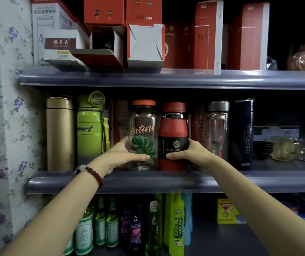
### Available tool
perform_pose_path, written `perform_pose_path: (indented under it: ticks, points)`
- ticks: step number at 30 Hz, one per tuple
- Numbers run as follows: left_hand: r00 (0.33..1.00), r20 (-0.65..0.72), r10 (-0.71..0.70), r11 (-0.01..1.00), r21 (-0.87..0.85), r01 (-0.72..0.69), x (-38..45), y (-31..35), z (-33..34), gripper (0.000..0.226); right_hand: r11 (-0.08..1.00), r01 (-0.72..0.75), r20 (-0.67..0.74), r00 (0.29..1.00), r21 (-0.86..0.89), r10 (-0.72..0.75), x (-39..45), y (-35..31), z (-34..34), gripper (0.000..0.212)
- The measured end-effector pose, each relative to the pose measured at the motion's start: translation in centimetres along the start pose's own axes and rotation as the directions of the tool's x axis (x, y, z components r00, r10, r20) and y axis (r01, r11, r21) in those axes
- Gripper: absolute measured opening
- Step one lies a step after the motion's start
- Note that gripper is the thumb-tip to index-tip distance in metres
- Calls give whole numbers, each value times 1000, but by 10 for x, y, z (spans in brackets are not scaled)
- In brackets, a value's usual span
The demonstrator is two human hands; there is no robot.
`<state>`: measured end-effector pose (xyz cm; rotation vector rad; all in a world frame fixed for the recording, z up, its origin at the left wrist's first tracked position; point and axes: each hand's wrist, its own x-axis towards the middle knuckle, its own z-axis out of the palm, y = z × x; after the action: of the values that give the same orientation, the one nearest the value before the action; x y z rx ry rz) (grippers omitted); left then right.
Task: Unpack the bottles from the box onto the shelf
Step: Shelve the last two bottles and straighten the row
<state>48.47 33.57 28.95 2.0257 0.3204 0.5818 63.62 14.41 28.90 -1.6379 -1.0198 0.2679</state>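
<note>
On the middle shelf (166,182) stands a clear glass bottle (144,124) with an orange-red cap and a green leaf print. My left hand (125,154) is wrapped around its lower part, thumb across the front. Right beside it stands a red bottle (173,126) with a black label band. My right hand (190,154) grips its lower right side, thumb on the label. Both bottles rest upright on the shelf, nearly touching each other. An open red box (103,39) and another open box (144,43) sit on the top shelf above.
A gold flask (60,133) and a green bottle (91,124) stand to the left; a clear bottle with a steel cap (218,130) and a dark navy flask (242,133) to the right. Green and yellow bottles (173,224) fill the bottom shelf. Floral wallpaper (1,108) borders the left.
</note>
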Motion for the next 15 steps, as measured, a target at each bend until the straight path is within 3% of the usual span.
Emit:
perform_pose_path:
  ticks: [4, 8, 11, 15]
  points:
    - [1000, 4, -7, 999, -51, 7, -4, -1, 2, 104, 999, 12, -52, 999, -36, -13, -6, 1, -2, 66]
    - [1000, -5, 4, 998, -65, -5, -6, 2, 8, 81, 999, -11, -51, 999, -53, 9, -8, -2, -3, 62]
    - [1000, -4, 13, 998, -56, -13, -5, 8, 16, 78, 998, -29, -65, 998, -51, 26, -9, -2, -10, 74]
    - [1000, -16, 13, 998, -56, -14, -5, 7, 20, 82, 999, -21, -46, 999, -25, 20, -12, 0, -10, 49]
